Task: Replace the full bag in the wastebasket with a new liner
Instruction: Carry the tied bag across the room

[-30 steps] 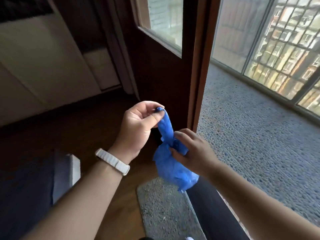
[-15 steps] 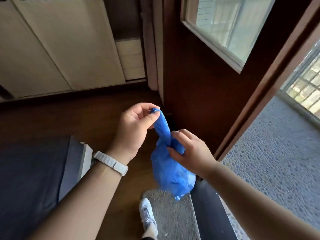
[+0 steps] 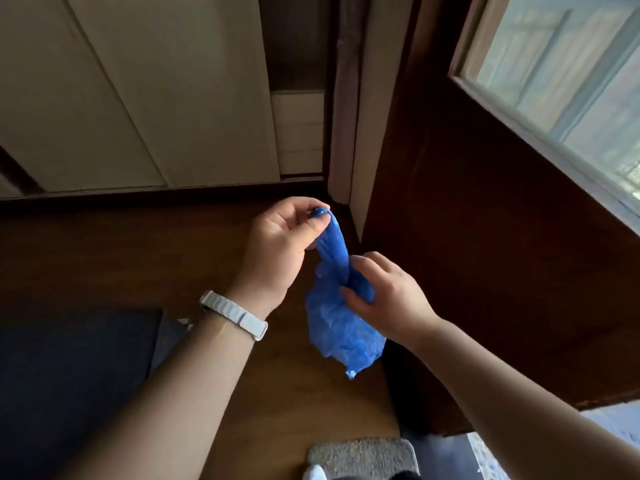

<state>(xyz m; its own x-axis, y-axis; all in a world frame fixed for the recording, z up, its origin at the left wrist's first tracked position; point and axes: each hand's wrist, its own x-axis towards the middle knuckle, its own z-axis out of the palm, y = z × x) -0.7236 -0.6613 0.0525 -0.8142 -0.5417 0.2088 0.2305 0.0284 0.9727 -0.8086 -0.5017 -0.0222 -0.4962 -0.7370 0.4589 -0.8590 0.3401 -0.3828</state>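
A crumpled blue plastic bag [image 3: 341,327] hangs between my two hands at the centre of the head view. My left hand [image 3: 280,247], with a white watch strap on its wrist, pinches the bag's twisted top end between thumb and fingers. My right hand [image 3: 384,299] grips the bag lower down at its gathered neck, and the loose bunched body dangles below it. No wastebasket is in view.
A dark wooden door [image 3: 485,237] with a glass pane stands at the right. Cream cabinet panels [image 3: 138,98] line the wall ahead. A dark blue cover [image 3: 69,393] lies at the lower left, and a grey mat [image 3: 360,455] lies on the wooden floor by my feet.
The view has swung left, away from the balcony and window toward the cabinets. Both hands keep the same hold on the blue bag, which hangs a little more stretched.
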